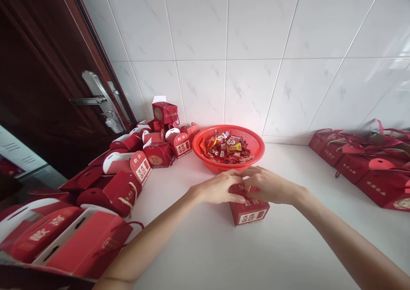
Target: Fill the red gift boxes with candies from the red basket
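Red oblong cardboard box [250,209], prob. light, crushable, best held at 3/9 o'clock, has L hand [221,188] & R hand [269,185] pinching its top.

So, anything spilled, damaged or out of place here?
Nothing looks spilled; the visible candies are inside the red basket. The box being handled looks intact where visible. One oddity: at back left, another box sits perched above jumbled boxes, white flap sticking up.
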`<state>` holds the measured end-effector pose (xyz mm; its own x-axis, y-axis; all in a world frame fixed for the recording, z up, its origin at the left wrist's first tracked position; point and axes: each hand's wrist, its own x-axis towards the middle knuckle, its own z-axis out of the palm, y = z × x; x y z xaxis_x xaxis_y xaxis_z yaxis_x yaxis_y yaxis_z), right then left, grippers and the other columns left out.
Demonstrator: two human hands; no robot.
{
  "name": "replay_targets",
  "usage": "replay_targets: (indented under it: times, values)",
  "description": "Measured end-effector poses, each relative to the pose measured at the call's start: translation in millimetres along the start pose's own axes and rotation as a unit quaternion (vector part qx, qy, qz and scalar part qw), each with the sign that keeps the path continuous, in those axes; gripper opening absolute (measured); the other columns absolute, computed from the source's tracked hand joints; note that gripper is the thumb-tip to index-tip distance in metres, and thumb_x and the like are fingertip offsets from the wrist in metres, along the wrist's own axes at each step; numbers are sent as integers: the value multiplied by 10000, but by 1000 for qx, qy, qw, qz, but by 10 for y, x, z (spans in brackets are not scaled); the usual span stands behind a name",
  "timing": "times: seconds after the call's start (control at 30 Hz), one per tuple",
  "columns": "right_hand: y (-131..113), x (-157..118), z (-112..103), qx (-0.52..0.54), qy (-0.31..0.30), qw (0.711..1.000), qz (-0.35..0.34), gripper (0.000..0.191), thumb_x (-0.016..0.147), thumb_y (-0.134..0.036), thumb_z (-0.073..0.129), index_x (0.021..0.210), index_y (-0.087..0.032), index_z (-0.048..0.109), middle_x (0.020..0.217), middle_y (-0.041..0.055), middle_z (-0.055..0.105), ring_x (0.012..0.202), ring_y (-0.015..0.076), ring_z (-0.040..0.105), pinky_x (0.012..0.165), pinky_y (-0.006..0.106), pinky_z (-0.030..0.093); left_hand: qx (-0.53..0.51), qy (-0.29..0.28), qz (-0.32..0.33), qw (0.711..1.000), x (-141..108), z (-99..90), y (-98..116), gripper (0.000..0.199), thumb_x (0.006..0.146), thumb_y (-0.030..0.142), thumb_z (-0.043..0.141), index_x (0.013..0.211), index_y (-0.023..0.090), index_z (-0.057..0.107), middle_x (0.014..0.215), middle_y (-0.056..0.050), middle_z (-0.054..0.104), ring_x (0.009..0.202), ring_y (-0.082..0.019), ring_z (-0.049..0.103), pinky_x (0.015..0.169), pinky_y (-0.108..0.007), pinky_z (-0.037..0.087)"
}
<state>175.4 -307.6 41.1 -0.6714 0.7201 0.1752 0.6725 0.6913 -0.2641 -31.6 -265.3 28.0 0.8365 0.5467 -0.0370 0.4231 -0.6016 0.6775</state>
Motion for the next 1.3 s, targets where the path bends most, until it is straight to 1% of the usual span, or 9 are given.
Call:
replay_targets:
  times: [0.23,0.43,0.53,0.7,0.87,0.97,1.13,1.2,1.3]
  values:
    - [-17,88,-63,5,-14,999,-32,258,670,25,635,581,-215,671,914,43,731,807,205,654,634,306,468,18,-17,-3,1000,-58,-57,78,426,868,486,715,1246,293,673,1453,-85,529,1354,-313,502,1085,-440,452]
    - [22,38,-138,47,1,999,-16,218,658,6,642,586,-200,639,956,41,722,775,190,646,600,289,452,25,-22,-18,999,-104,-75,111,852,724,614,802,1475,367,484,1636,-79,331,1477,-365,354,1137,-503,403]
    - [26,13,-167,45,8,999,6,224,661,21,621,610,-196,646,978,47,728,764,184,649,583,280,444,34,-26,-24,999,-106,-56,112,926,721,618,800,1526,381,409,1672,-84,263,1492,-384,330,1119,-508,423]
    - [20,-21,-165,48,6,998,26,211,684,5,624,651,-204,628,901,30,710,702,163,621,573,274,433,41,-34,-19,998,-94,-28,115,926,758,584,781,1555,376,359,1623,-93,353,1457,-353,398,1115,-471,434]
    - [10,-68,-160,59,28,997,31,191,715,-37,650,716,-219,590,786,-16,636,621,129,532,542,252,404,52,-52,-29,997,-96,-23,116,855,781,569,767,1534,394,403,1637,-92,319,1482,-352,357,1145,-483,392]
    - [7,-85,-153,58,24,998,26,200,728,-17,614,714,-217,606,829,-7,651,644,130,550,560,252,409,59,-58,-32,996,-99,-27,120,838,794,558,755,1537,403,400,1644,-86,306,1482,-362,356,1142,-489,398]
    - [18,-67,-93,50,-14,998,37,253,739,35,575,659,-193,650,886,26,686,671,130,576,586,254,416,45,-52,-15,998,-88,-29,128,745,788,530,768,1467,371,505,1574,-83,408,1430,-354,428,1110,-465,443]
    - [23,-44,-72,34,-22,998,44,256,741,38,582,656,-186,671,892,35,692,681,134,582,594,257,416,46,-54,-18,997,-85,-32,134,740,785,524,772,1460,371,511,1581,-83,398,1431,-358,426,1108,-471,444]
    - [23,-11,-66,1,-41,998,45,222,764,6,612,697,-179,715,1004,69,721,772,169,631,640,278,442,52,-62,-25,996,-89,-40,145,756,782,538,768,1469,381,498,1629,-70,335,1456,-369,394,1119,-478,438]
